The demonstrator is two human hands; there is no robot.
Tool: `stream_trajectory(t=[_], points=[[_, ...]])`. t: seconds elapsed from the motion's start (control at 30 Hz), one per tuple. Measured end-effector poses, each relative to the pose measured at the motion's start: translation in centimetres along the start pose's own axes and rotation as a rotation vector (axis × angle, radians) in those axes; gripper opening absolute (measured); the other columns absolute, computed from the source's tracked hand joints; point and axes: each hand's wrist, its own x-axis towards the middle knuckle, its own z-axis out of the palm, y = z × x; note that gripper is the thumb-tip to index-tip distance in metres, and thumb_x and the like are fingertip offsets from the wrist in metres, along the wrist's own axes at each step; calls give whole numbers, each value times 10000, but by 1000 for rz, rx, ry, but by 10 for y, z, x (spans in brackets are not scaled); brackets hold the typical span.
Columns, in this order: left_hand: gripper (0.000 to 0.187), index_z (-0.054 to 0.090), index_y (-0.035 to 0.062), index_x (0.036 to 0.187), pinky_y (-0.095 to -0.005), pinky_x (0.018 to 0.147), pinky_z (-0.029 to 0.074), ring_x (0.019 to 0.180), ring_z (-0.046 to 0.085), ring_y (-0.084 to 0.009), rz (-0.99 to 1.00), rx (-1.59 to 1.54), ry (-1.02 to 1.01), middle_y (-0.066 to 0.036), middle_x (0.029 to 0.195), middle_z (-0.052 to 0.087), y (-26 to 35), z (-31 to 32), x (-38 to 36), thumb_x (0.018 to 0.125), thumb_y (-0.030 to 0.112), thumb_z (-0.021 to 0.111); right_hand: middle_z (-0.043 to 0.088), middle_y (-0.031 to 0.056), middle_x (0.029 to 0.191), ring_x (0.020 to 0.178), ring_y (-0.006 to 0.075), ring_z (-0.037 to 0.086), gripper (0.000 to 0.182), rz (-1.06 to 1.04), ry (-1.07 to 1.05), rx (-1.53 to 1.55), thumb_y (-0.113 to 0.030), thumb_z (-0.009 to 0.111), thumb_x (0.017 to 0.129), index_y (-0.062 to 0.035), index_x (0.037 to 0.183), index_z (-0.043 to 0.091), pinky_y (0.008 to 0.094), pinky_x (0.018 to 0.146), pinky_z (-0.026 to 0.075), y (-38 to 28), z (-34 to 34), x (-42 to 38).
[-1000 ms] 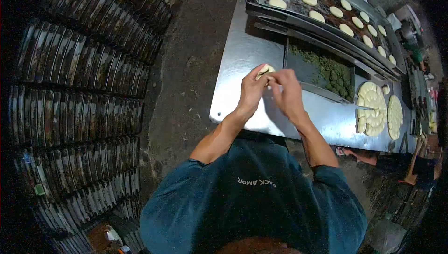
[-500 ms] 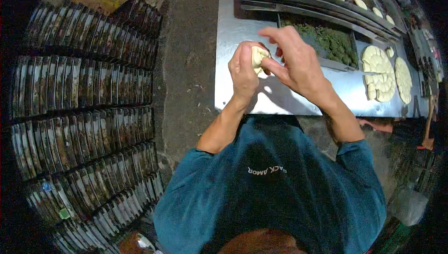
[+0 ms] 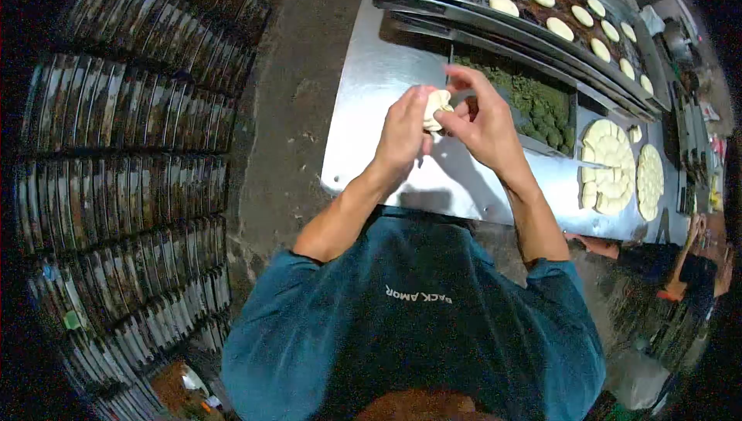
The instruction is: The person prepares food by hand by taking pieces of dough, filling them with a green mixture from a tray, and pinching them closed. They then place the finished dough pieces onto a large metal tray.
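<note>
A small pale piece of dough (image 3: 437, 105), its edge gathered in folds, is held above the metal worktop (image 3: 367, 104). My left hand (image 3: 401, 129) is cupped round its left side. With thumb and fingers, my right hand (image 3: 488, 127) grips the folded edge from the right. Whether anything lies inside the dough is hidden by the folds and fingers. Just beyond my hands is a container of green, crumbly filling (image 3: 533, 88), with several green balls grouped at its near right end.
A baking tray (image 3: 464, 2) with several flat oval dough pieces stands at the back. Two scored dough slabs, a larger one (image 3: 607, 170) and a narrower one (image 3: 650, 181), lie on the right. Racks of stacked metal trays (image 3: 127, 100) line the floor at left.
The view has shifted, showing more of the baking tray. My right hand's fingers have come in closer round the dough, and its folds now face me more.
</note>
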Motion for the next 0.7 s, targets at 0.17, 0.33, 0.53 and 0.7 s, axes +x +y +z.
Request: stream_trajectory(t=[0.17,0.33,0.53,0.7], points=[[320,543,25,1022,-258,589,484,715,565,-124,43,-95,107,-93,831,587,-29,-7,7,1011,285,356,586,146,1002,838,303,605,247,-397,69,-370,4,604,769,-40,1012,607,364,699,512,1,33,-14],[507,572,0,989,-258,675,461,746,557,-128,-181,-197,31,-79,818,591,-67,-24,-26,1016,407,271,572,153,1071,892,341,574,325,-344,-116,-534,-31,614,745,-38,1069,592,367,769,502,3,50,-62],[444,496,19,1217,-340,756,503,891,619,-213,-363,-178,-64,-76,1058,571,-135,-114,-67,929,354,523,621,57,1031,861,256,575,214,-92,-458,-800,-24,551,729,-44,931,620,365,735,513,89,62,-139],[287,552,-45,1126,-297,729,550,933,618,-200,-225,10,332,-132,1096,587,-77,-176,-87,964,180,481,678,83,896,803,285,613,145,232,-616,-825,-93,561,807,-102,870,691,366,773,500,80,60,-129]])
